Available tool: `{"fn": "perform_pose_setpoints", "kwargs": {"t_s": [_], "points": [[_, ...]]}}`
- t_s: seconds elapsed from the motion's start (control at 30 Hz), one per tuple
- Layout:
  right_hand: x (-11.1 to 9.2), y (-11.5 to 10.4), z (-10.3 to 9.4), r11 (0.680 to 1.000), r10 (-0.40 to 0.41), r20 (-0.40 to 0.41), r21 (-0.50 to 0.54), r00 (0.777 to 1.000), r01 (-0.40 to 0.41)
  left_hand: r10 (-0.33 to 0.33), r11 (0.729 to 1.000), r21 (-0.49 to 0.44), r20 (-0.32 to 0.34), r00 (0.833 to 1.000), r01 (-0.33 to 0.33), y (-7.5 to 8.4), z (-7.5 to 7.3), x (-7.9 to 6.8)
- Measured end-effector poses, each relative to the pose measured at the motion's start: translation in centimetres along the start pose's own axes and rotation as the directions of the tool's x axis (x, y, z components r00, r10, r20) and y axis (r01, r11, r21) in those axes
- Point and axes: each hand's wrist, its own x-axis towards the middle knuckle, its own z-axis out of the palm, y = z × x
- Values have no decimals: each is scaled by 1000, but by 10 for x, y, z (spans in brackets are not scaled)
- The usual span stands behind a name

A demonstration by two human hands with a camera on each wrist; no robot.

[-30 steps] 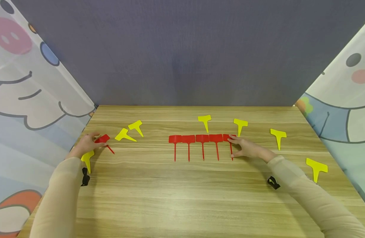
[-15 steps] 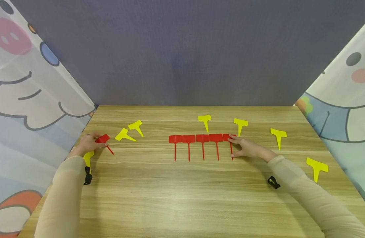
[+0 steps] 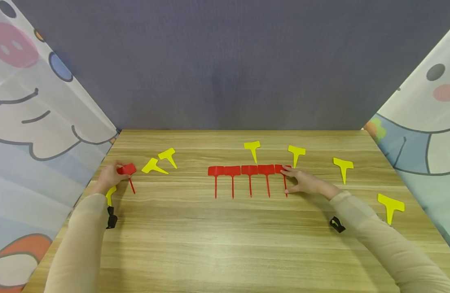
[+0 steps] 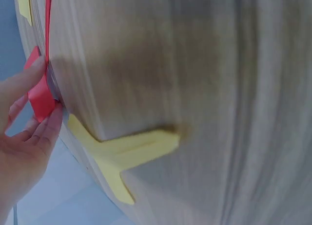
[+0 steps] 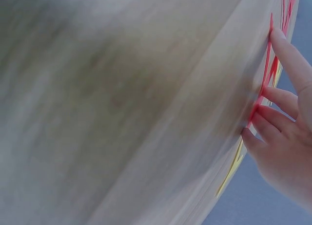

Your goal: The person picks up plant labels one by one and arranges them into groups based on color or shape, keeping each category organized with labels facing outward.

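Observation:
Several red T-shaped plant labels [image 3: 232, 171] lie side by side in a row at mid-table, stems toward the near edge. My right hand [image 3: 306, 183] rests at the row's right end, fingertips on the head of the last red label [image 3: 278, 167] and thumb by its stem tip. At the table's left side my left hand [image 3: 108, 179] pinches another red plant label [image 3: 128, 169] by its head between thumb and fingers. In the left wrist view this label's head [image 4: 41, 98] looks slightly bent. A yellow plant label [image 4: 114, 154] lies below the left hand, partly covered in the head view.
Two yellow labels [image 3: 167, 155] lie close together at back left. More yellow labels [image 3: 252, 147] are spread behind the row and along the right side [image 3: 390, 203]. A dark grey panel [image 3: 225, 81] stands behind the table, with cartoon curtains [image 3: 411, 162] at both sides.
My left hand has shifted slightly right, and the red label in it has turned so its stem points more toward the near edge. The right hand and the row stay put.

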Motion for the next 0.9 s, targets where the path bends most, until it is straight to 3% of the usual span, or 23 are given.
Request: {"fn": "perform_pose_setpoints", "kwargs": {"t_s": [0.27, 0.37, 0.5, 0.7, 0.9], "points": [[1, 0, 1, 1000, 4, 9, 4, 1000, -4, -71, 995, -71, -119, 990, 63, -3, 3, -4], [1, 0, 1, 1000, 1, 5, 6, 1000, -1, -79, 994, -89, -135, 988, 67, -3, 0, -5], [0, 0, 2, 1000, 1, 4, 4, 1000, -1, -93, 987, -141, -109, 990, 77, 1, -5, -8], [0, 1, 1, 1000, 9, 3, 13, 1000, -9, -142, 947, -299, -49, 989, 121, 3, -10, -9], [0, 1, 1, 1000, -2, 1, 17, 1000, 2, -170, 931, -330, -11, 985, 157, 11, -10, -9]]}}
